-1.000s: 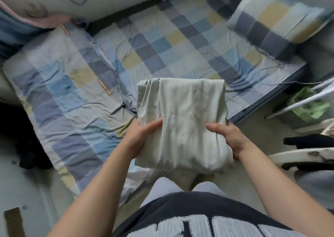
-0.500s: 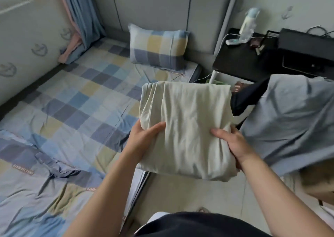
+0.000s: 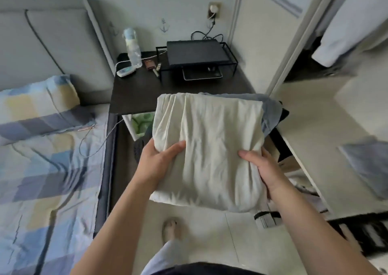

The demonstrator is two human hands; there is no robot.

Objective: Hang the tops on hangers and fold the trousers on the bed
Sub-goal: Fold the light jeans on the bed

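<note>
folded trousers [image 3: 210, 148] | held over tiled floor [image 3: 210, 235] | bed [image 3: 42, 180] left, black table [image 3: 136, 94] ahead

A: What's on the dark table [image 3: 134, 94], far side?
B: Clear bottle [image 3: 132, 48] upright at far-left corner, white gadget w/ cord [image 3: 126, 71] just beside it. To the right, black wire rack [image 3: 231, 58] w/ black box [image 3: 195, 52] on top, flat tablet-like item [image 3: 201, 74] underneath.
A: Elsewhere?
B: Wall socket [image 3: 214, 10] w/ plug above the rack. Checked pillow [image 3: 37, 104] on the left. Green bag [image 3: 141, 121] under the table.

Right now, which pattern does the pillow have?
Checked blue, yellow and grey squares on the pillow; head view.
</note>
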